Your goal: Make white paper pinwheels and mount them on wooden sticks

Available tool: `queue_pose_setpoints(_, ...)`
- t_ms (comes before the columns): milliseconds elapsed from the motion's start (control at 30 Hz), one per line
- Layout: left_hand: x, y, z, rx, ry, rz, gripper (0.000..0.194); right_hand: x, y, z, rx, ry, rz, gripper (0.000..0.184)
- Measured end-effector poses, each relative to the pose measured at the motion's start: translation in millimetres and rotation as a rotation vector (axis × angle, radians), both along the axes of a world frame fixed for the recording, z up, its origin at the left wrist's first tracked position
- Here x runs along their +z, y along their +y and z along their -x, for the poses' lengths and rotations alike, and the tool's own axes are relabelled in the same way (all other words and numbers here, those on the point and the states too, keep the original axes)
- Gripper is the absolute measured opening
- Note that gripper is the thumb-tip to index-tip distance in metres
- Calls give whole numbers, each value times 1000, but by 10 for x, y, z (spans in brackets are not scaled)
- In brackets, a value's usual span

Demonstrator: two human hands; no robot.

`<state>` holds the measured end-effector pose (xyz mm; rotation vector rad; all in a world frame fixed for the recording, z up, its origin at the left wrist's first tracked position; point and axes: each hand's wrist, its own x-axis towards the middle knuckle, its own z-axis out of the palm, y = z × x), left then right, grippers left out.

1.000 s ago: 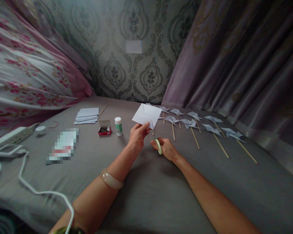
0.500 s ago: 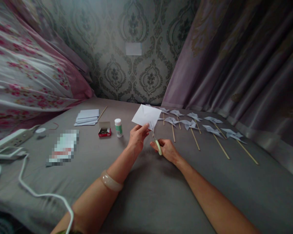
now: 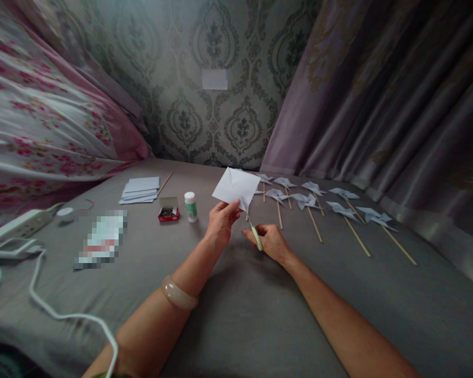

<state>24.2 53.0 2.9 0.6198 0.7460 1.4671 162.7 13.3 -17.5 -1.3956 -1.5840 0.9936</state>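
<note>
My left hand [image 3: 223, 219] pinches a white square of paper [image 3: 236, 184] by its near edge and holds it above the bed. In my right hand [image 3: 271, 239] is a pair of scissors [image 3: 256, 237] with pale green handles, fingers closed around them. The blades point away from me and meet the paper's lower right corner. Whether they are fully closed is too small to tell. Just beyond, to the right, lie several white paper pinwheels [image 3: 305, 200] on wooden sticks. A bottle [image 3: 191, 207] with a white cap stands left of my left hand.
A small red box [image 3: 168, 212] of small metal pieces sits open beside the bottle. Further left are stacked paper sheets [image 3: 141, 190], a loose wooden stick [image 3: 165, 184], a blurred packet [image 3: 102, 239] and a power strip [image 3: 19, 231] with a white cable [image 3: 71, 316]. Curtains [image 3: 350, 105] hang right.
Hardly anything differs. The scissor blades look slightly closer together at the paper's corner; both hands keep their places.
</note>
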Motion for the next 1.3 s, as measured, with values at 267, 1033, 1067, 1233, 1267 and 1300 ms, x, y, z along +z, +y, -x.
queue_pose_setpoints(267,34,-20,-13,-1,-8,-25,35,-8,11,12,-38,-4,-1,45)
queue_pose_setpoints(1033,-4,-34,-30,-77,12,-72,37,-43,14,-10,-37,11,-49,42)
queue_pose_setpoints(1067,-1,-34,-29,-78,13,-73,37,-43,14,-9,-38,8,-51,42)
queue_pose_setpoints(1233,18,-46,-31,-72,13,-65,35,-32,16,-9,-47,2,-26,40)
queue_pose_setpoints(1267,21,-49,-33,-72,13,-65,35,-30,16,-10,-50,2,-20,41)
queue_pose_setpoints(1300,23,-52,-34,-72,11,-68,35,-27,16,-11,-50,3,-18,41)
